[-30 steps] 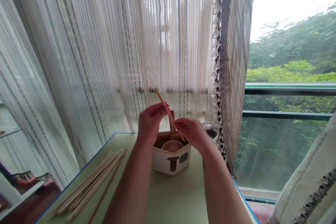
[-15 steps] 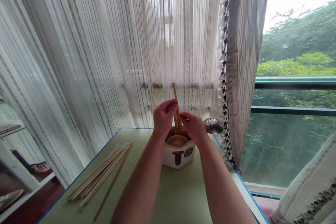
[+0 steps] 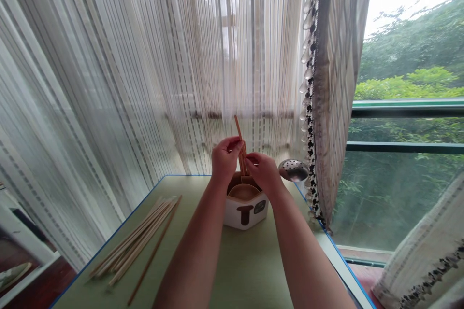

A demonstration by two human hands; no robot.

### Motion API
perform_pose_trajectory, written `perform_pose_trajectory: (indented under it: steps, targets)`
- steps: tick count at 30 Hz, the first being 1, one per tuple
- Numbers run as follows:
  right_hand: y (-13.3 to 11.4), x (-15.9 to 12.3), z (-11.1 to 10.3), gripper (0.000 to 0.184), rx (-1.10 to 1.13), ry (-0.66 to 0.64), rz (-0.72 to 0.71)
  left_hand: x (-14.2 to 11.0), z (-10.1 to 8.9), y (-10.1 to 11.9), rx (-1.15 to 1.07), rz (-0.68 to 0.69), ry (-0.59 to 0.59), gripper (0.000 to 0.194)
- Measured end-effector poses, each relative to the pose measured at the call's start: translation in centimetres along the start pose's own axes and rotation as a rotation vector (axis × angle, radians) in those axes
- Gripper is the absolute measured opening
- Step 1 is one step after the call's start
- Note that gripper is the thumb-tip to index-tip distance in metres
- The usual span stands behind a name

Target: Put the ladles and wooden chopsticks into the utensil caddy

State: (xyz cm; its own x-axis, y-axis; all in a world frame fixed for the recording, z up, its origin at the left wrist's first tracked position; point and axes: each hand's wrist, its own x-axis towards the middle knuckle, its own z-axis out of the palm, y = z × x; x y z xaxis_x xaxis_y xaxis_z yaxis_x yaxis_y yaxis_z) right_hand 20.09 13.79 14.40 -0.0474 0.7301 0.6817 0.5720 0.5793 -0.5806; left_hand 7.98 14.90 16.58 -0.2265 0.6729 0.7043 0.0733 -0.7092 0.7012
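Observation:
Both hands are over a white utensil holder (image 3: 235,216) with a brown inside and compartments. Several reddish-brown chopsticks (image 3: 242,166) stand upright at its back. My left hand (image 3: 224,155) is closed, pinching one chopstick (image 3: 237,128) that sticks up above the others with a slight lean to the left. Lower down, my right hand (image 3: 264,168) has its fingers pressed together against the sticks; its exact grip is partly hidden. A round brown bowl shape (image 3: 244,192) fills the holder's front compartment. Behind my right hand, a perforated metal skimmer (image 3: 293,170) juts out to the right.
To the left on the pale green table (image 3: 250,265) lies a loose bundle of light wooden chopsticks (image 3: 136,239), with one darker chopstick (image 3: 155,248) beside it. Sheer striped curtains (image 3: 145,67) hang behind the table. A window railing (image 3: 406,112) is at the right.
The raised chopstick's top has tipped slightly left. Both hands stay at the sticks, and the whole view has shifted a little.

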Motion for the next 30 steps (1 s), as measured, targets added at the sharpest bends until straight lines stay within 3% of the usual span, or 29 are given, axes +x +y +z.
perform_pose_trajectory:
  steps: [6,11,20,30]
  targets:
    - [-0.1,0.0,0.6,0.018,0.003,0.086,-0.032,-0.2,0.3,-0.5,0.105,0.026,-0.046,0.024]
    - [-0.1,-0.1,0.6,0.018,0.03,0.12,-0.001,-0.4,0.5,0.3,0.144,0.097,0.005,0.029]
    - [-0.7,-0.1,0.3,0.019,0.086,0.109,0.032,-0.3,0.5,-0.2,0.189,0.085,-0.025,0.018]
    - [-0.5,0.1,-0.4,0.016,-0.145,-0.013,0.088,-0.6,0.8,0.2,0.438,0.175,0.008,0.019]
